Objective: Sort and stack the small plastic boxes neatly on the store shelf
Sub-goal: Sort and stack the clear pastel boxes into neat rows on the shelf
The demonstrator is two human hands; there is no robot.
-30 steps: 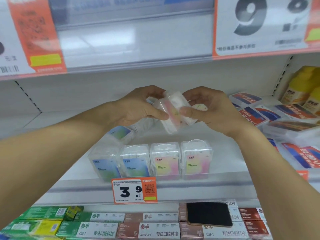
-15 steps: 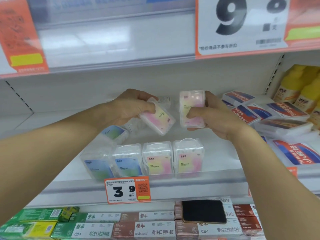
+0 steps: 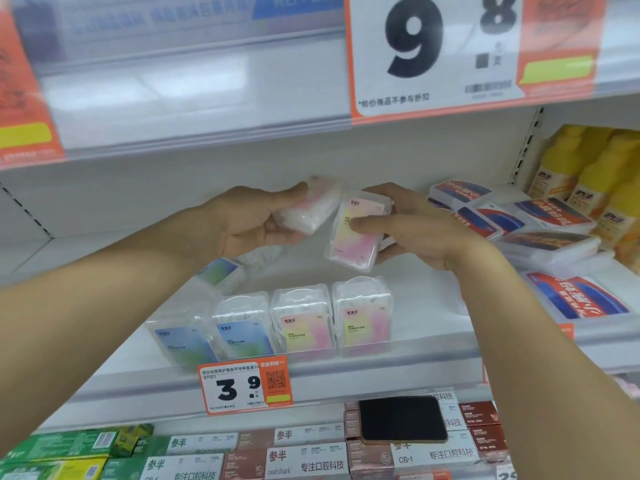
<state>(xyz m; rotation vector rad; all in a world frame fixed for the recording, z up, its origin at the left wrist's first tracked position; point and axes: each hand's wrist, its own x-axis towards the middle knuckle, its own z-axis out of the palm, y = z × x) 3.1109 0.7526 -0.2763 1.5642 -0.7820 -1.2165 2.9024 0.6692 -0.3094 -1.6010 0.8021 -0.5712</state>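
Note:
My left hand (image 3: 249, 220) grips a clear plastic box with a pink label (image 3: 313, 209), tilted and blurred, above the shelf. Just to its right, my right hand (image 3: 408, 226) holds a second pink-and-yellow box (image 3: 356, 233) with the thumb across its label. Below them a row of clear boxes stands upright at the shelf's front: two with blue labels (image 3: 242, 327) on the left and two with pink ones (image 3: 362, 317) on the right. Behind the row another blue-label box (image 3: 221, 271) lies tipped over.
Flat clear boxes with red-and-blue labels (image 3: 540, 220) pile up on the right, with yellow bottles (image 3: 588, 168) behind them. An orange 3.9 price tag (image 3: 246, 384) hangs on the shelf edge (image 3: 346, 368). A black phone (image 3: 403, 419) lies on toothpaste cartons (image 3: 304, 462) below.
Both hands held the boxes together a second ago, then drew them apart. The left box has turned so its label faces away; the right box has tilted and dropped slightly.

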